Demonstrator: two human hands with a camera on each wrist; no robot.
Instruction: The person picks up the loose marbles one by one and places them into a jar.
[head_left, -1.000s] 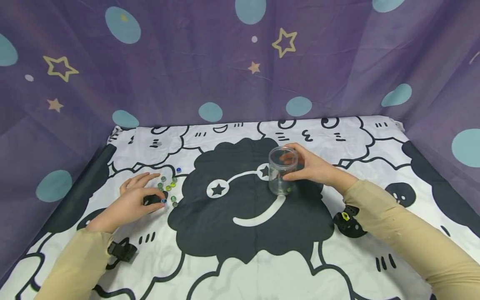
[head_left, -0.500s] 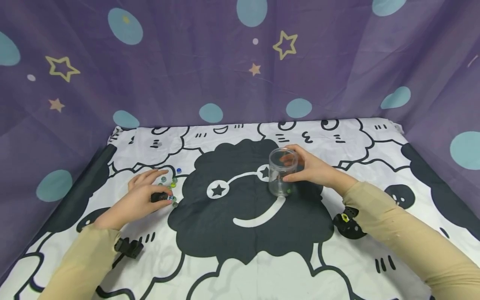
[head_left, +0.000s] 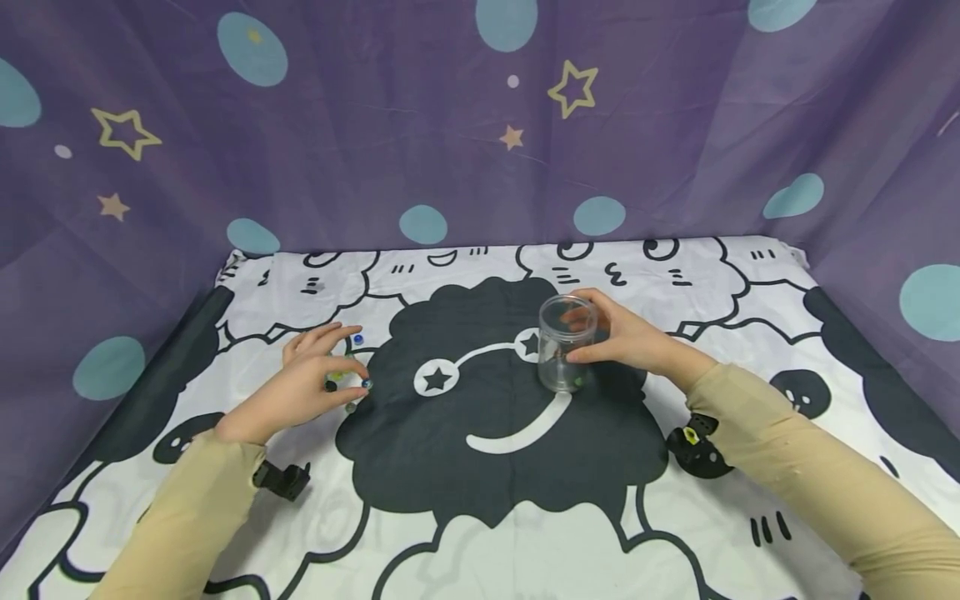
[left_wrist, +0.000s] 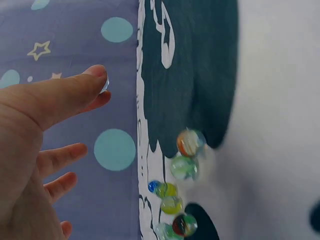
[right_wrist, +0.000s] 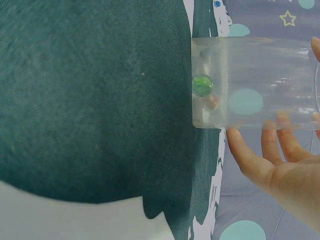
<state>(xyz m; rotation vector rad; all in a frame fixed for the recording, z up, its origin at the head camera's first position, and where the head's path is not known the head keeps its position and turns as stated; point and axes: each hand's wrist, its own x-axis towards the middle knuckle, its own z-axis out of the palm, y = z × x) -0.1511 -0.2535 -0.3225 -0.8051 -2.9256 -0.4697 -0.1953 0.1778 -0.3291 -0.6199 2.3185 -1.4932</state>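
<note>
Between the thumb and index finger, my left hand (head_left: 296, 390) pinches a small blue-tinted glass marble (head_left: 367, 384), held above the cloth. Only a sliver of that marble shows past the thumb in the left wrist view. Below this hand lie several loose marbles, among them an orange-and-white one (left_wrist: 190, 143), a green one (left_wrist: 184, 168) and a blue one (head_left: 358, 339). My right hand (head_left: 630, 337) grips a clear, lidless plastic jar (head_left: 553, 358) that stands upright on the cloth. At the jar's bottom sit a green marble (right_wrist: 202, 85) and something reddish (right_wrist: 214, 102).
A white cloth (head_left: 510, 550) with black cartoon clouds covers the table. Behind and at both sides hangs a purple curtain (head_left: 337, 125) with stars and dots. The jar stands on the large black cloud print, right of the loose marbles.
My left hand has moved right and slightly away from me, carrying the pinched marble past the loose ones. The right hand and the jar have stayed where they were.
</note>
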